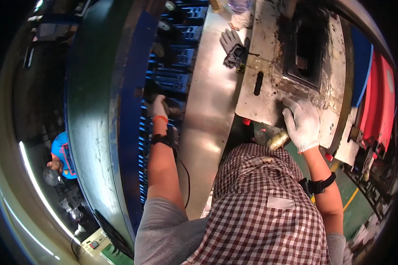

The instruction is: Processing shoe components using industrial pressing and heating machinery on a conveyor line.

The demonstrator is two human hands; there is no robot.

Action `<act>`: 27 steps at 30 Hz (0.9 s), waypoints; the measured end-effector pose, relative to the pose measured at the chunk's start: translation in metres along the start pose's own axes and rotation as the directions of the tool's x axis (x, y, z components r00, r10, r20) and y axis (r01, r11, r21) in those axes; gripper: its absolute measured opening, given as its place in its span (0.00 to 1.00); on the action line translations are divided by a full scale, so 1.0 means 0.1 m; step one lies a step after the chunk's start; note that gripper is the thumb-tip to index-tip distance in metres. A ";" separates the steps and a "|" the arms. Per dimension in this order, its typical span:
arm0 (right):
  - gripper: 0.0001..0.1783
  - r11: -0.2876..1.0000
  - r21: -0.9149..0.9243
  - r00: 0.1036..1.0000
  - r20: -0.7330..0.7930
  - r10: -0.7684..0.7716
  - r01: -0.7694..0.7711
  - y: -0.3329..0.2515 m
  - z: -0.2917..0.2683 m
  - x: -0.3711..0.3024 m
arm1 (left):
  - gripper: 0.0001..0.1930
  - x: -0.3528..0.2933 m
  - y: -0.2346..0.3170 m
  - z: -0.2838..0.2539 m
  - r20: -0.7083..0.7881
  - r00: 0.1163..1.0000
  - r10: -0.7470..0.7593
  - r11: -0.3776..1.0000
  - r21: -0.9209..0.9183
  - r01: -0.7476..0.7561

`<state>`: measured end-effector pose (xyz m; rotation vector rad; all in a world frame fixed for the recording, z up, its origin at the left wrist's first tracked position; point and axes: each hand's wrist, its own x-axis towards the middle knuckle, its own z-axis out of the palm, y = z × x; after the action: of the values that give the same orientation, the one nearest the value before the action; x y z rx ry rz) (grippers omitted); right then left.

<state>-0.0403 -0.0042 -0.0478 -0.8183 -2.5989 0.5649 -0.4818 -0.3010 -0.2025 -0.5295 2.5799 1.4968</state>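
My left hand [159, 107], in a white glove with an orange cuff, reaches into the dark blue rack of parts [172, 70] inside a large round machine; its fingers seem closed on something dark, but the grip is hidden. My right hand [301, 123], also in a white glove, rests flat on the worn metal plate [263, 99], holding nothing. A black strap sits on each wrist. A checked apron [261, 207] covers my front.
A shiny metal panel [208, 110] runs between rack and plate. A spare grey glove [231, 40] lies by a black clamp [236, 57]. The plate has a dark rectangular opening [305, 53]. A red machine part [380, 101] stands right. Another person in blue [62, 157] is at left.
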 end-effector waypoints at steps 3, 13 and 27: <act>0.12 1.000 -0.006 0.999 -0.024 0.025 -0.025 0.06 0.03 0.01 | 0.43 -0.08 0.30 0.25 0.177 0.959 0.220 0.969 0.076 -0.236; 0.08 0.997 -0.045 0.995 -0.080 0.062 -0.065 0.01 0.01 -0.02 | 0.46 -0.34 -0.28 0.10 0.297 0.910 0.290 0.761 0.505 -0.407; 0.08 0.999 -0.043 0.988 -0.154 0.016 -0.023 0.14 0.09 -0.10 | 0.32 -1.58 -0.88 0.21 0.616 0.638 0.462 0.592 0.322 -0.739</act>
<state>-0.0302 -0.0017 -0.0641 -0.8669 -2.4735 0.4323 -0.3049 -0.2850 -0.2428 0.8216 2.6668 0.7028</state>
